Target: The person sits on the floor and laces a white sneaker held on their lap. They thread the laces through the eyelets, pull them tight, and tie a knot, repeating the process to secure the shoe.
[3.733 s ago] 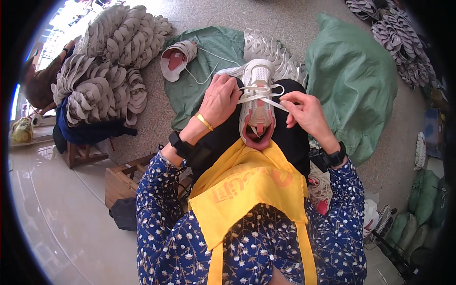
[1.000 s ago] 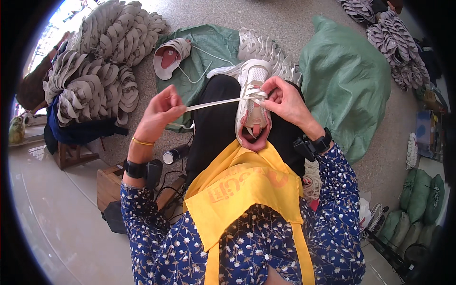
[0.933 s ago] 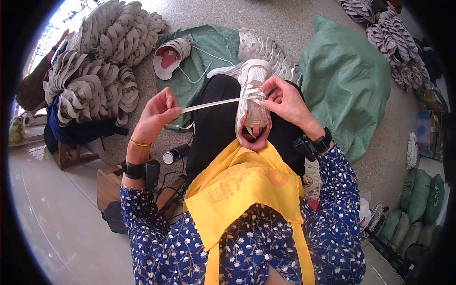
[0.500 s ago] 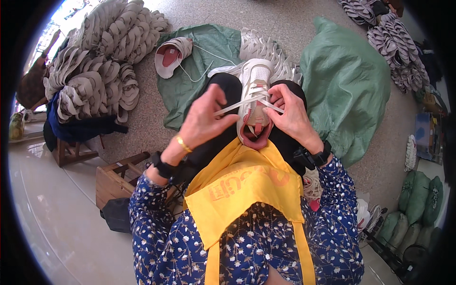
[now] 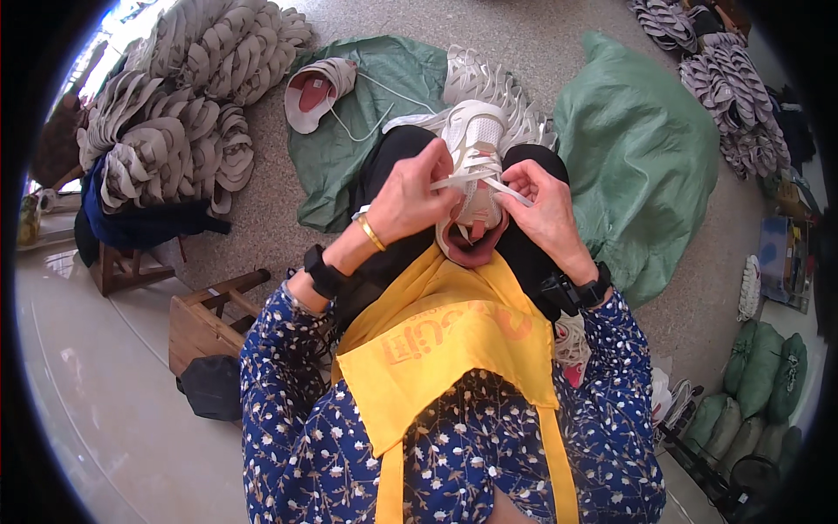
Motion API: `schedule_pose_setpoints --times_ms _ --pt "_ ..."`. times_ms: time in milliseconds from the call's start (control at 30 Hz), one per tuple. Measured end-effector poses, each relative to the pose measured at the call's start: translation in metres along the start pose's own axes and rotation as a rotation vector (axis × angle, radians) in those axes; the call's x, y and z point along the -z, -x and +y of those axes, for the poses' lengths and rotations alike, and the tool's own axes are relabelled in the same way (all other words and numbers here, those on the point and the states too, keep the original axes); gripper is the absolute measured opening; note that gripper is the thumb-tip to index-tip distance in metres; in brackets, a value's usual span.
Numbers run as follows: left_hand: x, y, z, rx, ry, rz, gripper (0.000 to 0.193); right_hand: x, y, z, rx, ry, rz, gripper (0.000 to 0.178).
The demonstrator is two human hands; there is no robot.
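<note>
A white and pink shoe upper (image 5: pixel 483 131) rests between my knees, its pink-lined opening toward me. White shoelace (image 5: pixel 476 161) crosses over its tongue through the eyelets. My left hand (image 5: pixel 417 194) pinches one lace end close to the left eyelet row. On the other side, my right hand (image 5: pixel 539 208) holds the other lace end between thumb and fingers, drawn out to the right. The fingertips of both hands are near the upper eyelets. My yellow apron (image 5: pixel 454 341) lies below the shoe's heel.
Another shoe upper (image 5: pixel 321 92) with a loose lace lies on a green sheet (image 5: pixel 349 166). More white uppers (image 5: pixel 489 79) are lined up beyond my knees. A green sack (image 5: pixel 633 157) stands right. Stacked uppers (image 5: pixel 175 113) and a wooden stool (image 5: pixel 209 327) are on the left.
My left hand has moved right, in toward the shoe, and its fingers have closed nearer the eyelets. The right hand stays on its lace, shifted slightly.
</note>
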State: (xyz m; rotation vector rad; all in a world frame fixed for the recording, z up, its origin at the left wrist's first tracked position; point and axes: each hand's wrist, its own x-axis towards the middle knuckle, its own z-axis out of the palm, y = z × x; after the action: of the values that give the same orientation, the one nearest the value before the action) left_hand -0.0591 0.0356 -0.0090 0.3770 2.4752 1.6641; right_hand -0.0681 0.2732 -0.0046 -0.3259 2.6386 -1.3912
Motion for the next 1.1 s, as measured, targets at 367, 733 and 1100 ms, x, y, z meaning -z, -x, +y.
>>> schedule_pose_setpoints --times_ms 367,733,1100 --pt "0.009 -0.013 -0.001 -0.112 -0.088 0.031 0.03 0.003 -0.006 0.018 -0.057 -0.195 -0.045 0.021" --pt "-0.01 -0.01 -0.003 -0.128 -0.236 0.038 0.037 0.001 -0.001 0.006 -0.021 -0.067 -0.021 0.025" --pt "0.005 -0.012 0.002 -0.279 -0.37 0.068 0.017 0.022 0.005 -0.003 0.226 0.089 0.109 0.014"
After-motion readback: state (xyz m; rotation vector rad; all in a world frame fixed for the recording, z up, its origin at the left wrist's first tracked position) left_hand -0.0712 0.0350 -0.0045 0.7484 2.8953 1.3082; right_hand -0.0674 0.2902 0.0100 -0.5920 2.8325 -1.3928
